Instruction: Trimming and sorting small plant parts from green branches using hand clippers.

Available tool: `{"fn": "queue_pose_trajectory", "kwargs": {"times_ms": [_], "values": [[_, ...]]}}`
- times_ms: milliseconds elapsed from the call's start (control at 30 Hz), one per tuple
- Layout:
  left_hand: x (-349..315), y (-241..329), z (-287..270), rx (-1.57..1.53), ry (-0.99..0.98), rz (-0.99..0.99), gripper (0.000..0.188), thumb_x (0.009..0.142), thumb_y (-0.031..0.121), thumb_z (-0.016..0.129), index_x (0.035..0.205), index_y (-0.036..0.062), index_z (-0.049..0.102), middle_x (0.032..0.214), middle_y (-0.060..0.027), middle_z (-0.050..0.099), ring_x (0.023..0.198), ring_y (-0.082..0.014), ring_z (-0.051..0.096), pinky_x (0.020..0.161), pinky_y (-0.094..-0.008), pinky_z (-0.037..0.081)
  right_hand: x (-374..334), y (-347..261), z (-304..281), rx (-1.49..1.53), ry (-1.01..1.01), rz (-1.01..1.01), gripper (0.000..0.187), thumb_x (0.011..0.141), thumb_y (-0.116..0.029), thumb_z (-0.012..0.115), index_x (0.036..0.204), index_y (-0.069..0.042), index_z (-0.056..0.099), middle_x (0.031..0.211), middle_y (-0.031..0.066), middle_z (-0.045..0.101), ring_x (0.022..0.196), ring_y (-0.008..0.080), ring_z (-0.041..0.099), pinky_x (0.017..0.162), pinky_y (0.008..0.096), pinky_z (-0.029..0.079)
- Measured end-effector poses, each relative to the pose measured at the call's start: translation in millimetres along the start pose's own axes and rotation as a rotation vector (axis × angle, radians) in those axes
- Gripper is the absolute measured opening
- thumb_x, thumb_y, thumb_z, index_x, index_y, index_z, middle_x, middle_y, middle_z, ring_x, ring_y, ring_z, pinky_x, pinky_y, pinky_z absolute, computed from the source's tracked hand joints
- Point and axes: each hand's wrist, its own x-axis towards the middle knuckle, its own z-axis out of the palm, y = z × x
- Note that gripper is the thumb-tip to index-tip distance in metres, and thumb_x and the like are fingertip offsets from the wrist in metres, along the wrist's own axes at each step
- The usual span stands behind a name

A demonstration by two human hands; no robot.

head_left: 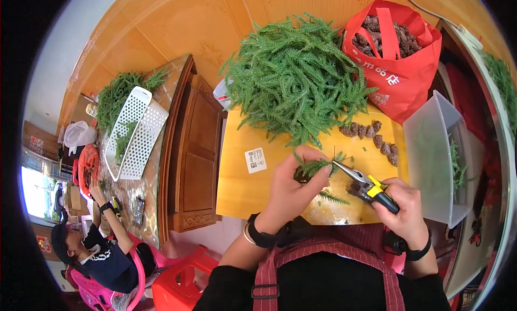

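My left hand (288, 182) pinches a green pine-like sprig (312, 166) between thumb and fingers, over the yellow tabletop (234, 187). Something dark and rough sits partly hidden under those fingers; I cannot make out what. Closed around yellow-and-black needle-nose pliers (377, 191), my right hand (406, 206) holds their tips at the sprig's thin stem. Whether the jaws grip the stem is too small to tell. A loose fern-like tip (334, 197) shows below the left thumb. Several brown pine cones (385, 148) lie in a bent row beyond the pliers.
A large heap of green sprigs (301, 79) covers the table's far side. Right of it stands a red bag (401, 87) of pine cones, with a clear plastic bin (431, 165) nearer. At left, a co-worker (110, 257) sits at another table beside white perforated baskets (142, 141).
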Motion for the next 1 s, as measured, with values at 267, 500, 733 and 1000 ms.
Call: {"fn": "queue_pose_trajectory", "kwargs": {"times_ms": [267, 500, 733, 1000], "values": [[7.1, -8.5, 1.0, 0.972, 0.183, 0.923, 0.024, 0.066, -0.009, 0.063, 0.086, 0.0015, 0.056, 0.086, -0.0147, 0.059, 0.072, -0.0274, 0.058, 0.06, -0.0312, 0.048, -8.5, -13.2, 13.1, 0.015, 0.009, 0.151, 0.02, 0.067, -0.005, 0.065, 0.064, -0.001, 0.046, 0.057, 0.012, 0.042, 0.048, 0.0263, 0.043, 0.045, 0.0342, 0.034], [9.8, -5.0, -0.5, 0.827, 0.13, 0.804, 0.023, 0.07, -0.009, 0.059, 0.09, 0.0022, 0.053, 0.09, -0.0135, 0.058, 0.078, -0.023, 0.058, 0.064, -0.0284, 0.048, -10.0, -10.7, 11.0, 0.302, -0.13, 0.294, 0.014, 0.075, -0.013, 0.06, 0.074, -0.001, 0.053, 0.066, 0.0087, 0.052, 0.065, 0.0202, 0.051, 0.059, 0.0305, 0.04], [5.2, 2.3, -5.6, -0.027, -0.026, -0.016, 0.017, 0.082, -0.002, 0.053, 0.095, 0.004, 0.044, 0.098, -0.01, 0.053, 0.08, -0.014, 0.056, 0.064, -0.0272, 0.051, -3.1, -0.6, -9.1, 0.293, -0.269, 0.261, 0.023, 0.078, -0.022, 0.058, 0.074, 0.0, 0.055, 0.081, 0.0122, 0.061, 0.085, 0.0233, 0.055, 0.075, 0.0325, 0.043], [5.4, 3.7, -12.2, -0.231, -0.123, -0.233, 0.016, 0.082, 0.001, 0.055, 0.096, 0.0035, 0.047, 0.095, -0.0098, 0.053, 0.067, -0.0175, 0.058, 0.056, -0.0277, 0.05, -0.4, 1.3, -6.7, 0.364, -0.211, 0.226, 0.027, 0.077, -0.024, 0.06, 0.067, -0.001, 0.05, 0.076, 0.0123, 0.063, 0.088, 0.0251, 0.054, 0.076, 0.0345, 0.042]]}}
